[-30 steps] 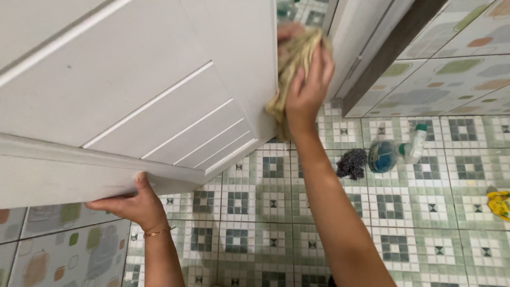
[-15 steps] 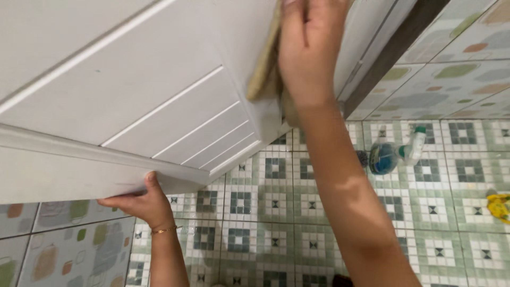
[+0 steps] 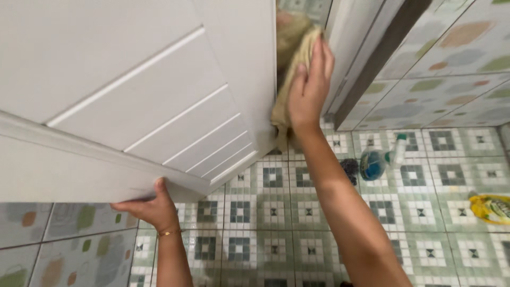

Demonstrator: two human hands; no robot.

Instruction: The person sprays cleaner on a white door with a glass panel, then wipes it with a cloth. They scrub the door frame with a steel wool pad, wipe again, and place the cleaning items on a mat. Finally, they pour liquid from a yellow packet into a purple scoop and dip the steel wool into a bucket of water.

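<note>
- The right hand (image 3: 307, 90), upper centre of the frame, presses a crumpled yellowish-beige cloth (image 3: 289, 64) flat against the narrow vertical edge of the white panelled door (image 3: 159, 90); its fingers are spread over the cloth, not curled round it.
- The left hand (image 3: 151, 204), lower left of the frame, grips the door's thick lower-left edge, thumb on the near face, the other fingers tucked behind it out of sight.
- Recommended technique: keep the palm square to the door edge so that the cloth covers its full width; a tail of cloth hangs loose below the wrist and should be folded under.
- Keep the left-hand grip firm so that the door does not swing under wiping pressure.
- Mind the gap between the door edge and the white door frame (image 3: 353, 48) at upper right; fingers could be pinched there.
- On the green-and-white mosaic tile floor (image 3: 255, 212), right of centre, lie a blue spray bottle with a white-and-green nozzle (image 3: 380, 159) and, just beside it, a dark scrubbing pad (image 3: 349, 169) partly hidden by the forearm. A yellow packet (image 3: 491, 208) lies at the right edge.
</note>
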